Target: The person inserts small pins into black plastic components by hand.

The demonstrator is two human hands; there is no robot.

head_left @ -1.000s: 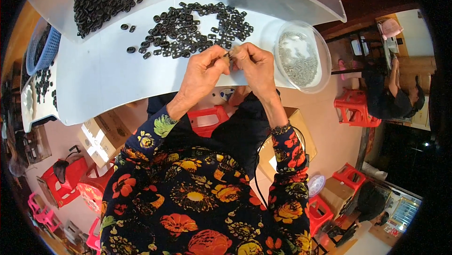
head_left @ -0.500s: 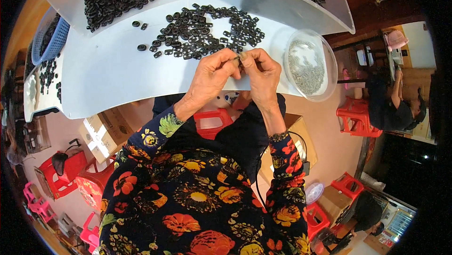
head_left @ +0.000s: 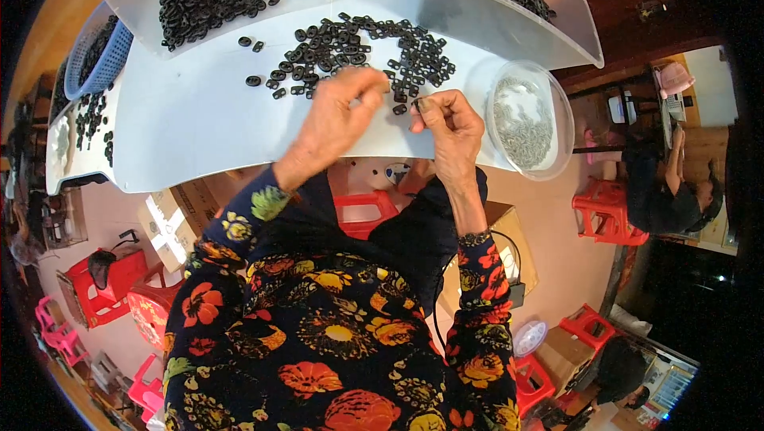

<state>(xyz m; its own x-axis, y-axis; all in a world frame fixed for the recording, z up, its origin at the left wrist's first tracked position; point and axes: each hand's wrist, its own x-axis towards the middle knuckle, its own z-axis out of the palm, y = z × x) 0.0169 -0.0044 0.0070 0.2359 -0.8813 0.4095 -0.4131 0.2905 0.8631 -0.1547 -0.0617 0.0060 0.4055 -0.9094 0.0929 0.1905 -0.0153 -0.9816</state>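
Note:
My left hand (head_left: 341, 117) is above the near side of a loose spread of small black oval pieces with two holes (head_left: 338, 47) on the white table (head_left: 183, 128). Motion smears its fingers, so whether they hold anything is unclear. To its right, near the table's front edge, my right hand (head_left: 452, 132) is closed in a pinch. A small black piece (head_left: 419, 104) shows between its thumb and forefinger. Right of this hand stands a clear round tub (head_left: 567, 124) with many tiny silvery metal parts (head_left: 525, 132) inside.
A large heap of black pieces (head_left: 223, 1) lies at the far left. At the far right is a translucent bin (head_left: 493, 29) holding more. A blue basket (head_left: 111, 61) stands at the left edge. Below are a red stool (head_left: 362, 212) and cardboard boxes (head_left: 187, 212). Another person (head_left: 676, 192) sits at right.
Both hands were together over the table's front edge. My left hand has moved away to the left; my right hand has shifted slightly down and keeps its pinch. The view has shifted slightly.

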